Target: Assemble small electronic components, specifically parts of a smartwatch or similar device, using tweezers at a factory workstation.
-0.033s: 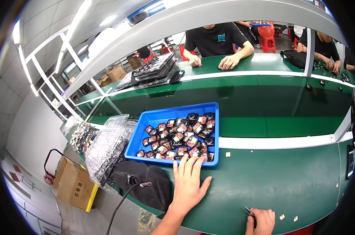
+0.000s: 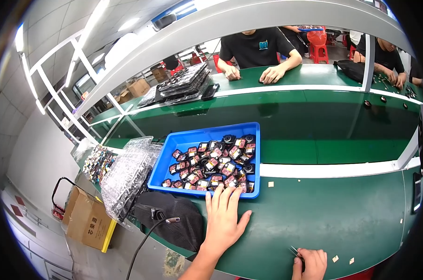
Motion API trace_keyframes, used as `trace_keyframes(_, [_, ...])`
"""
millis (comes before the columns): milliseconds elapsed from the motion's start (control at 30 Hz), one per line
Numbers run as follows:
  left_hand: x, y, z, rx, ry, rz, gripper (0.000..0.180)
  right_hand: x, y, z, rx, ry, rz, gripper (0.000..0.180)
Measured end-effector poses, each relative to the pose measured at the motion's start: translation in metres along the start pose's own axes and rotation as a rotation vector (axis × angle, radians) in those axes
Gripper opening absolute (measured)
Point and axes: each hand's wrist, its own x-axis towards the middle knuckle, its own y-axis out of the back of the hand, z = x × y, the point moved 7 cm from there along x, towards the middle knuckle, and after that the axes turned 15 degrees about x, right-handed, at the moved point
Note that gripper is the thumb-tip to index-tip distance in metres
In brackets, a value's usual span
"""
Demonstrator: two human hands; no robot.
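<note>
My left hand (image 2: 223, 219) lies flat on the green table (image 2: 333, 219) with its fingers spread, the fingertips against the near rim of a blue tray (image 2: 183, 140). The tray holds several small black parts with red-and-white labels (image 2: 214, 163). My right hand (image 2: 310, 263) is at the lower edge, closed on thin metal tweezers (image 2: 294, 252) whose tips point up and left. A few small pale chips (image 2: 335, 258) lie on the table close to that hand.
A black mesh pouch (image 2: 167, 219) with a cable lies left of my hand, beside stacked clear blister trays (image 2: 127, 172). A cardboard box (image 2: 85, 219) stands on the floor. Across the green conveyor (image 2: 314, 121), people work; black trays (image 2: 183, 81) are stacked there.
</note>
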Motion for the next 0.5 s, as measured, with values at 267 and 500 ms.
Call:
trace_keyframes(267, [0.0004,0.0012,0.0007,0.000,0.006,-0.003,0.070,0.0006,-0.0001,-0.0007,-0.003,-0.005,-0.006,0.019])
trace_keyframes(500, [0.0019,0.0013,0.0027,0.000,0.006,-0.001,0.070,0.0017,0.0018,-0.0010,0.005,0.008,0.030,0.020])
